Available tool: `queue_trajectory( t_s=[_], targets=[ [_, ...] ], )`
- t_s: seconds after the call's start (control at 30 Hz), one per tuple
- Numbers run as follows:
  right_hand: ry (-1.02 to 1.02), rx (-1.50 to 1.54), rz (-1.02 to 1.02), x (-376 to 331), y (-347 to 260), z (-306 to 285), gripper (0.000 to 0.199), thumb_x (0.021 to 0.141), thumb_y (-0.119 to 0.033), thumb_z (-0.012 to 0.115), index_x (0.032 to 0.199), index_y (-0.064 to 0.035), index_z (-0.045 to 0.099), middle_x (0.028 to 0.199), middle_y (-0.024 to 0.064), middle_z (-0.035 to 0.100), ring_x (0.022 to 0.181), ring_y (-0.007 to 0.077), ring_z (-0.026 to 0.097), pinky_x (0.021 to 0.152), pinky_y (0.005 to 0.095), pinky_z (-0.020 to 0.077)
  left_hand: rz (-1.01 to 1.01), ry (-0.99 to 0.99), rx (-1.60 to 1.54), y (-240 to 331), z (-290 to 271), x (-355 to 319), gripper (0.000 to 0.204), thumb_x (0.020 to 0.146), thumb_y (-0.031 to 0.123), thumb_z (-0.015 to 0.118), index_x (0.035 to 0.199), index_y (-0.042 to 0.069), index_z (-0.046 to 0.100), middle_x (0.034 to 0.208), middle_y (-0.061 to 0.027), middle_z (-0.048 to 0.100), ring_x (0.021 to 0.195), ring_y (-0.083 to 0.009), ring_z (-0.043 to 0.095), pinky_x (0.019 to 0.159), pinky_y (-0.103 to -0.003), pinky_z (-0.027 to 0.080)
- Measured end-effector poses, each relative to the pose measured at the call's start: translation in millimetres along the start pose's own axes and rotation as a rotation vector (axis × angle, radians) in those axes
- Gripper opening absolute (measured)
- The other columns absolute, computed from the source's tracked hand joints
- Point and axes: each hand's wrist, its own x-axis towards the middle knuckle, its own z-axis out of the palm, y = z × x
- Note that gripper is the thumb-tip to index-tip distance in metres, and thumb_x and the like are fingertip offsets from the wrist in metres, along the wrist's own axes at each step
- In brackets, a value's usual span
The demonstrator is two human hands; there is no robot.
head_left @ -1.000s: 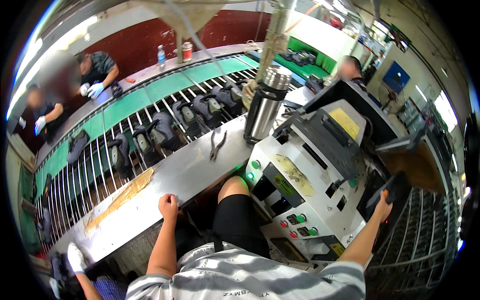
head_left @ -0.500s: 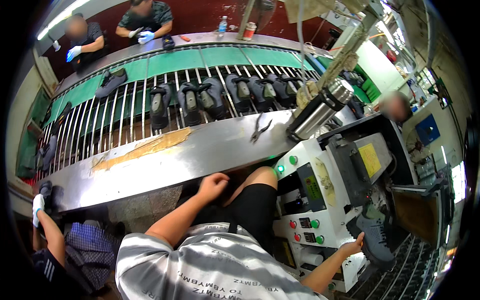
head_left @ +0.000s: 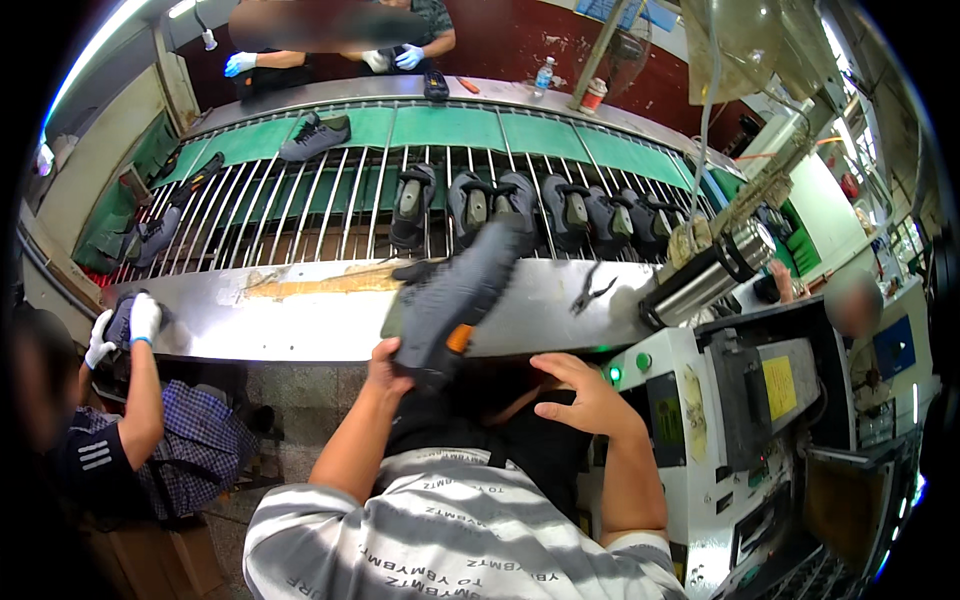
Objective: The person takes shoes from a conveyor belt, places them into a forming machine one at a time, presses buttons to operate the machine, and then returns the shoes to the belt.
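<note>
A dark grey shoe (head_left: 455,295) with an orange patch is held up over the near edge of the metal ledge, its sole turned toward me and its outline slightly blurred. My left hand (head_left: 388,370) grips it at its lower end. My right hand (head_left: 578,395) is empty, fingers apart, to the right of the shoe and close to the machine. Behind the held shoe, several grey shoes (head_left: 568,212) stand in a row on the roller rack, partly covered by it. What lies on the ledge just behind the held shoe is mostly hidden.
Pliers (head_left: 592,290) and a steel thermos (head_left: 705,275) are on the metal ledge (head_left: 320,330). A white machine (head_left: 650,365) with lit buttons stands at my right. At left, a gloved co-worker (head_left: 145,320) handles another shoe. Two gloved people work across the rack (head_left: 345,200).
The shoe has come from the machine at the right, where my right hand held it, to my left hand in front of me. My right hand has let go. The view has shifted left.
</note>
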Motion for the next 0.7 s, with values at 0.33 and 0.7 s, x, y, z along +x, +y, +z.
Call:
queue_trajectory(
  t_s=[0.33,0.7],
  targets=[
    [0.716,-0.123,0.769,-95,235,84,0.028,0.085,-0.020,0.068,0.105,-0.0009,0.065,0.096,0.0131,0.067,0.090,0.0242,0.065,0.082,0.0343,0.0502,0.451,0.474,0.255,204,-131,93,0.045,0.084,0.022,0.063,0.120,-0.003,0.055,0.121,-0.0174,0.061,0.112,-0.0320,0.058,0.102,-0.047,0.043],
    [0.385,0.050,1.378,-189,293,264,0.035,0.096,-0.026,0.052,0.113,0.0018,0.062,0.105,0.0172,0.067,0.097,0.0268,0.064,0.087,0.0346,0.0473,0.788,0.718,1.381,208,-160,254,0.075,0.069,0.021,0.071,0.138,0.002,0.048,0.125,-0.0203,0.060,0.115,-0.0328,0.058,0.098,-0.036,0.043]
  ],
)
